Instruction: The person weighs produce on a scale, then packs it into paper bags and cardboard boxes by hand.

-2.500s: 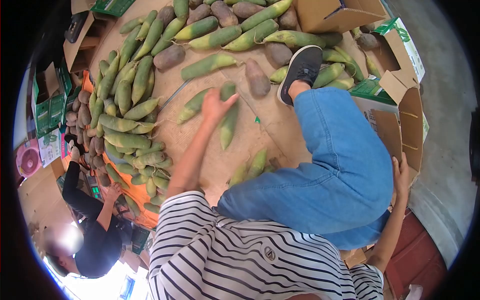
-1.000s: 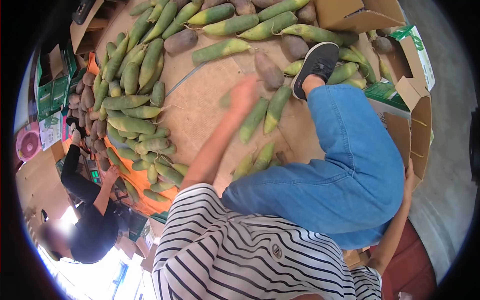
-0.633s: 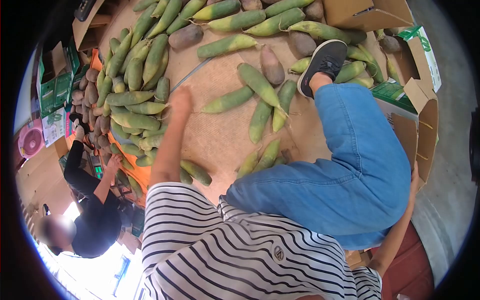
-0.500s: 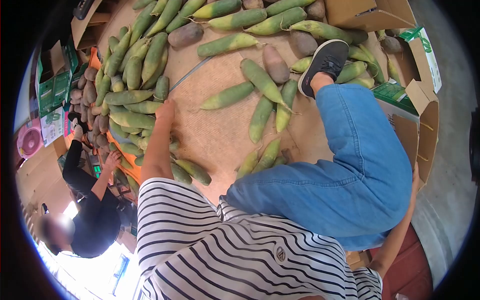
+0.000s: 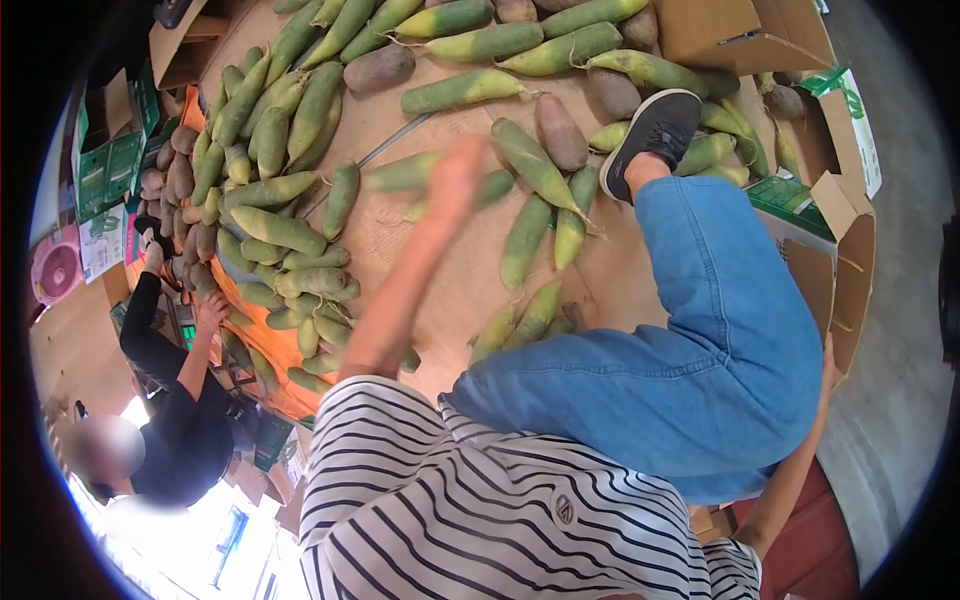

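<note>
My left hand [image 5: 460, 175], smeared by motion, is over the cardboard surface with its fingers closed round the right end of a green radish [image 5: 400, 172]. Behind that hand another green radish [image 5: 497, 186] lies partly covered. A green radish [image 5: 341, 200] rests at the right edge of the left-hand pile [image 5: 278, 230]. At the far right, my right hand [image 5: 829, 347] is beside the open carton [image 5: 853, 265], and its fingers are hidden. To the right of my left hand lie several loose green radishes [image 5: 527, 240] and a dark reddish-brown root [image 5: 561, 132].
My shoe [image 5: 660, 130] and bent leg [image 5: 700, 330] take up the right side of the cardboard surface [image 5: 420, 290]. More radishes line the back near a cardboard box [image 5: 740, 35]. A co-worker in dark clothing [image 5: 190, 430] reaches toward the pile from the left.
My left hand has moved right and up from the left pile, carrying a green radish away from it. My right hand stays by the carton. The co-worker has shifted slightly.
</note>
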{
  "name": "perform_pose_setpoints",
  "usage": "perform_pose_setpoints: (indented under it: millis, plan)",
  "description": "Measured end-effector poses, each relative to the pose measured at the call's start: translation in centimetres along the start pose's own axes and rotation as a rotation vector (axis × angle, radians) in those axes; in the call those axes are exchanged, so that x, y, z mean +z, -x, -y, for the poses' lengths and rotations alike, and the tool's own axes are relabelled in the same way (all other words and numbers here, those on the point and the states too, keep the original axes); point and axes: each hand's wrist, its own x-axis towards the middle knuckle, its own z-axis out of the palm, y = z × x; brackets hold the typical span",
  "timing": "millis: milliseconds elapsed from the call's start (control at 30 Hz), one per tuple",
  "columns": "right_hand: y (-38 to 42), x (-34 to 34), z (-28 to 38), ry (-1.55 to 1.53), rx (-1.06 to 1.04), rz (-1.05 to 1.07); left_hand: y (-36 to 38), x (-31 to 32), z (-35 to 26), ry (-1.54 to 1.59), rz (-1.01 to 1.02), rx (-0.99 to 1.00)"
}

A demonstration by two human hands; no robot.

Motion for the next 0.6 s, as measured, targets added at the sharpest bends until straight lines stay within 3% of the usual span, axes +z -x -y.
perform_pose_setpoints:
  millis: [33,100,200,300,333,367,400,467,567,600]
  plan:
    - [-0.1,0.0,0.3,0.004,0.009,-0.001,-0.7,0.4,-3.4,0.107,0.071,-0.004]
    - [-0.2,-0.2,-0.4,-0.049,0.011,0.007,-0.9,-1.3,-10.1,0.237,-0.080,0.346]
    - [-0.2,-0.9,-1.7,0.011,-0.041,-0.014,-1.8,-2.4,-6.9,0.115,-0.302,0.294]
    - [-0.2,-0.3,-1.1,0.108,-0.095,0.005,-0.6,-4.3,6.2,-0.172,-0.292,-0.298]
    - [0.0,-0.5,-0.9,0.142,-0.101,0.009,1.2,-3.4,14.0,-0.519,-0.389,-0.194]
    - [0.1,-0.5,-1.4,0.141,-0.130,-0.031,2.6,-4.7,16.5,-0.549,-0.265,-0.445]
    - [0.2,-0.7,-1.4,0.179,-0.116,-0.023,2.9,-6.4,18.1,-0.359,-0.102,-0.793]
    - [0.0,-0.9,-0.7,0.251,-0.101,0.005,5.7,-6.2,25.9,-0.045,0.096,-0.999]
    - [-0.2,-0.6,-0.2,0.206,-0.089,0.013,4.2,-7.9,16.1,-0.545,0.292,-1.021]
    - [0.0,-0.4,0.4,0.220,-0.078,0.007,4.4,-7.1,15.4,-0.633,0.301,-0.974]
